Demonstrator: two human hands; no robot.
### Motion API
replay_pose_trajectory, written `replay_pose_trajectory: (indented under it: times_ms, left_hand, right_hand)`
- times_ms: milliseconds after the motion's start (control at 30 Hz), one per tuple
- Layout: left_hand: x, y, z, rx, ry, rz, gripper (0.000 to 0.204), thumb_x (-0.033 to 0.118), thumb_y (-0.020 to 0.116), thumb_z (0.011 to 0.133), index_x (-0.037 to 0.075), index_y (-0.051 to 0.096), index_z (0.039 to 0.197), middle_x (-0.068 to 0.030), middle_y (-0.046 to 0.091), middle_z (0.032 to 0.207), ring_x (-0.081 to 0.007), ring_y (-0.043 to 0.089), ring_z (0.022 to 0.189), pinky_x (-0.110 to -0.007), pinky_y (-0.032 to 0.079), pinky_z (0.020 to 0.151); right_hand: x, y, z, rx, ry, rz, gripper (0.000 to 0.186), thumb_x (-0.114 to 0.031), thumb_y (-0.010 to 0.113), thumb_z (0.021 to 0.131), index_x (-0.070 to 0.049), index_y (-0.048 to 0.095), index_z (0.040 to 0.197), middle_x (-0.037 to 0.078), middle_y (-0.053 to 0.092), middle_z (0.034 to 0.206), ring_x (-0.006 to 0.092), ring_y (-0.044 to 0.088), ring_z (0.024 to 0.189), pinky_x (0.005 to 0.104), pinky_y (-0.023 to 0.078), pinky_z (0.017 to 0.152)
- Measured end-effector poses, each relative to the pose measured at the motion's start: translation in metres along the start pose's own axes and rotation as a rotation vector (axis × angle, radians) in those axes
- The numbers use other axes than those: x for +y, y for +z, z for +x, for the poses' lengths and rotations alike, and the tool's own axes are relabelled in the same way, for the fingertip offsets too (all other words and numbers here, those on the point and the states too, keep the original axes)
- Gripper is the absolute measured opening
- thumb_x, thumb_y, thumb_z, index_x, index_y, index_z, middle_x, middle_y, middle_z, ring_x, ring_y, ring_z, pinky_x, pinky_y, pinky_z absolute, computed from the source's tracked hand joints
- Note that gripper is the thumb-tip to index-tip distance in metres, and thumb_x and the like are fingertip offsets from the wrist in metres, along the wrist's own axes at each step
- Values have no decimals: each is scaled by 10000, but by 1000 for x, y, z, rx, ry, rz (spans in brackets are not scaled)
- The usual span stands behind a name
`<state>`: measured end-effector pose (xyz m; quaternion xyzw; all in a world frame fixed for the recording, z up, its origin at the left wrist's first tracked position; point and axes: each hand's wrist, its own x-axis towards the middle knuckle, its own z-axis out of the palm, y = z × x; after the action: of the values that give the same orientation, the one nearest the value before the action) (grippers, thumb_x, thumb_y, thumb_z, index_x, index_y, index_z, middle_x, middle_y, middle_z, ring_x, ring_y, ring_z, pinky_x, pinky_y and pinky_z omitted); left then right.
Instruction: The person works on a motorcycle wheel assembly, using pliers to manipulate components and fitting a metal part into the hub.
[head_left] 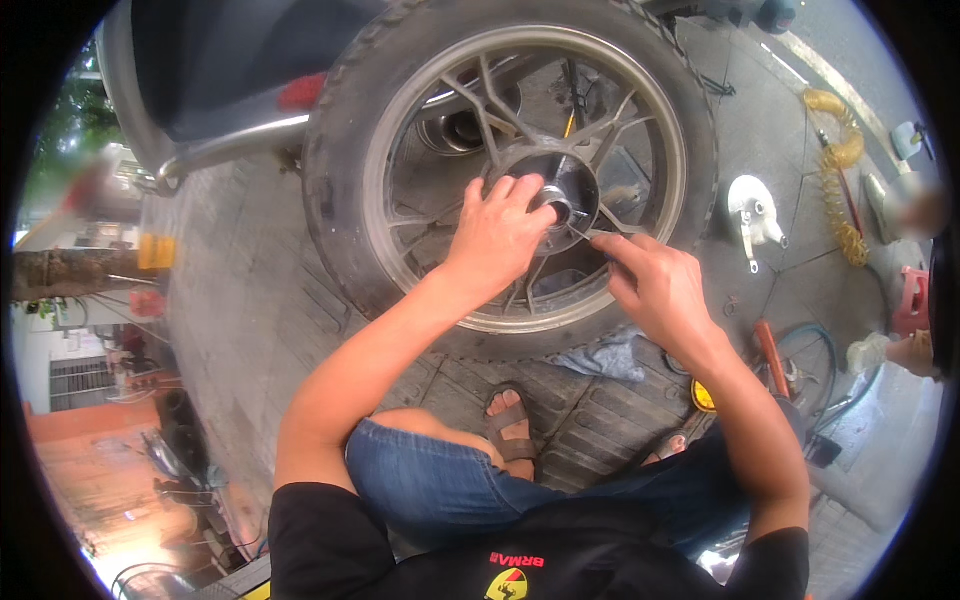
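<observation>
A motorcycle wheel [465, 322] with a black tyre and grey spoked rim lies in front of me. At its dark hub [572, 178], my left hand [497, 235] reaches in from the left, thumb and fingers closed around a shiny ring-shaped metal part [556, 207]. From the right comes my right hand [660, 290], its fingers pinching a thin metal tool [582, 234]. The tool's tip points at the ring. Most of its handle is hidden in my fingers, so its exact kind is unclear.
A silver brake plate [755, 215] lies on the paving to the right, near a coiled yellow air hose [848, 145]. A blue-grey rag [605, 358] rests below the tyre. An orange-handled tool [770, 355] is beside my right arm. Motorcycle bodywork [215, 65] stands far left.
</observation>
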<state>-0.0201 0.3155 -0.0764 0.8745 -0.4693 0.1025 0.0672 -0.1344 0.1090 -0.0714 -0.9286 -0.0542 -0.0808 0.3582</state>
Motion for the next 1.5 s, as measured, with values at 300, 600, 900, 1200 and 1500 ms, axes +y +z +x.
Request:
replay_pose_trajectory:
  times_ms: [300,600,900,1200,1500]
  left_hand:
    - [0,12,-7,66,-51,-44,145,147,688,791,146,678,936,-57,570,1136,-240,548,1031,-489,410,877]
    - [-21,24,-47,380,-24,-327,353,80,699,761,150,665,1105,-75,580,1232,-281,535,1198,-518,382,1055]
    - [-17,31,-98,366,-138,-412,252,37,685,723,65,668,973,-69,542,1321,-272,531,1196,-491,356,1104]
    - [-13,41,-99,414,-121,-381,206,46,672,727,61,683,932,-58,512,1373,-235,553,1164,-488,344,1121]
    - [-14,42,-102,437,-114,-322,186,70,661,761,58,711,940,-51,534,1334,-226,573,1112,-437,346,1113]
  right_hand:
    - [-27,-2,6,-23,-117,-311,315,-73,644,760,-125,679,1069,93,575,735,293,628,678,409,497,598]
    - [-36,8,7,4,-46,-390,320,-78,642,790,-124,680,1104,90,544,735,292,614,709,414,479,619]
    - [-51,11,6,14,-79,-426,286,-63,628,837,-105,682,1116,108,563,781,289,584,720,387,470,667]
    - [-56,14,7,4,-108,-544,263,-69,654,794,-96,696,1052,101,566,808,292,594,802,420,474,685]
    - [-52,5,17,-59,-220,-559,275,-82,664,782,-100,689,1056,99,555,781,288,591,760,416,467,678]
